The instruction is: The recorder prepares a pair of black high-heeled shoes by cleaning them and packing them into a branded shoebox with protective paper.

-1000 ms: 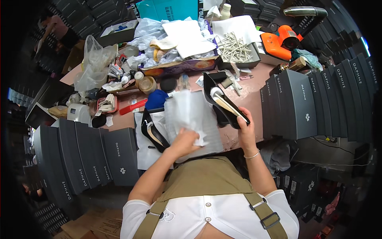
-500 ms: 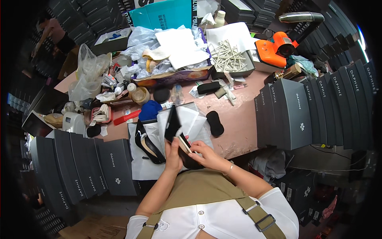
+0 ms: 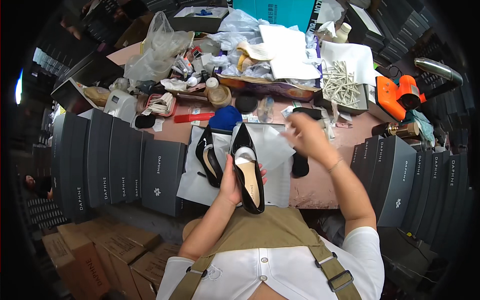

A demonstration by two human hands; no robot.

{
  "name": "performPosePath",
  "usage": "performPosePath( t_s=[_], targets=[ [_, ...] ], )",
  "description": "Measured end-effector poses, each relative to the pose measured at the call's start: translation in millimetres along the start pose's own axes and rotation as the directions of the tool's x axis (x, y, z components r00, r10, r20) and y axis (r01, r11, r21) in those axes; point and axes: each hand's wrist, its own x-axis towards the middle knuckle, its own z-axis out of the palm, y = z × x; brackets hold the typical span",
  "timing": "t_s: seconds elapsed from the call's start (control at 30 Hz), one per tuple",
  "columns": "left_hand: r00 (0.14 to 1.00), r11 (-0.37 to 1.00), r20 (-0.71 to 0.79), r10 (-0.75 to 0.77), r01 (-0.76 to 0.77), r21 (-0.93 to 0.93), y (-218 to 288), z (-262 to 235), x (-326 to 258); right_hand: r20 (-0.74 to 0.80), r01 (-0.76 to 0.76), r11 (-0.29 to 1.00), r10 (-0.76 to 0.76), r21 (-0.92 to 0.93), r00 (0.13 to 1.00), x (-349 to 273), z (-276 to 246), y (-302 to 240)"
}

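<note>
My left hand point(image 3: 230, 186) is closed round a glossy black pointed pump point(image 3: 241, 135). Its toe points away from me and its beige insole faces up, with white stuffing in the toe. Left of it, a second black pump point(image 3: 212, 167) lies tilted on white paper point(image 3: 187, 172), in what looks like a shoebox. My right hand point(image 3: 309, 135) is off the shoe, raised over the right side of the paper and close to a black pad point(image 3: 314, 113). Motion smears its fingers, so whether they hold anything is unclear. Another black pad point(image 3: 300, 165) lies below that hand.
Stacks of dark grey shoeboxes point(image 3: 162, 170) flank me, with more boxes point(image 3: 395, 180) on the right. At the back stand a carton of crumpled paper point(image 3: 270, 87), a box of white sticks point(image 3: 342, 82) and an orange device point(image 3: 397, 97). A blue cloth point(image 3: 225, 118) lies beyond the pumps.
The held pump has turned from tilted to lying insole up in my left hand. My right hand has left it and moved out to the right. The whole view has shifted.
</note>
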Motion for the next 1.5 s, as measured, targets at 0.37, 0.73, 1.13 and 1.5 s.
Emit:
performPosePath(
  t_s=[0.37,0.73,1.13,1.5],
  targets=[
    [0.982,0.989,-0.121,0.148,-0.149,-0.002,-36,-12,-16,0.265,0.119,0.965,-0.054,-0.234,0.963,-48,134,-48],
    [0.976,0.992,-0.176,0.125,-0.117,0.054,15,-54,-27,0.041,-0.084,0.926,0.106,-0.367,0.994,-71,156,-10],
    [0.977,0.967,-0.071,0.201,-0.187,0.170,3,-50,-24,0.287,-0.104,0.985,0.059,0.141,0.956,-54,148,-83],
    [0.999,0.975,0.000,-0.032,0.032,0.218,9,-39,-34,0.238,0.241,0.962,-0.206,-0.130,0.949,-51,144,-71]
  ],
)
